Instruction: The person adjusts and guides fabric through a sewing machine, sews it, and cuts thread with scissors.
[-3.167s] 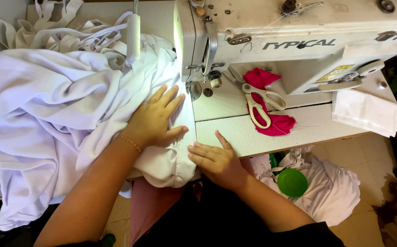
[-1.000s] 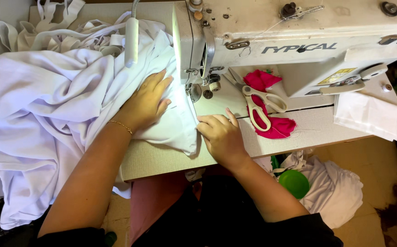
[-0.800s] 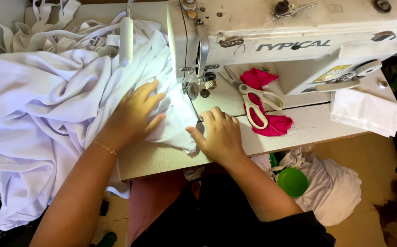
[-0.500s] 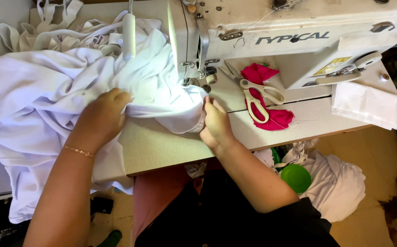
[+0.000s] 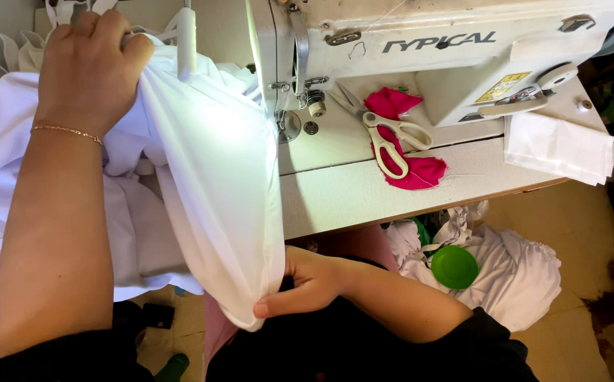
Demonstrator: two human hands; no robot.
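Left hand (image 5: 88, 64) raised high, fist closed on bunched white fabric (image 5: 215, 184). Right hand (image 5: 307, 283) low by lap, pinching fabric's bottom edge; cloth stretched taut between both, hanging off tabletop (image 5: 392, 191) front. Fabric clear of sewing machine (image 5: 420, 49) needle area, so no stitching under way; looks like checking or repositioning, seam work left to judge. Cream-handled scissors (image 5: 385, 138) lie on pink scrap (image 5: 420, 170), untouched.

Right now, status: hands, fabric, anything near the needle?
Left hand gripping white fabric raised above the table. Right hand pinching its lower edge near the lap. Scissors on pink scrap right of the needle, apart from the fabric.
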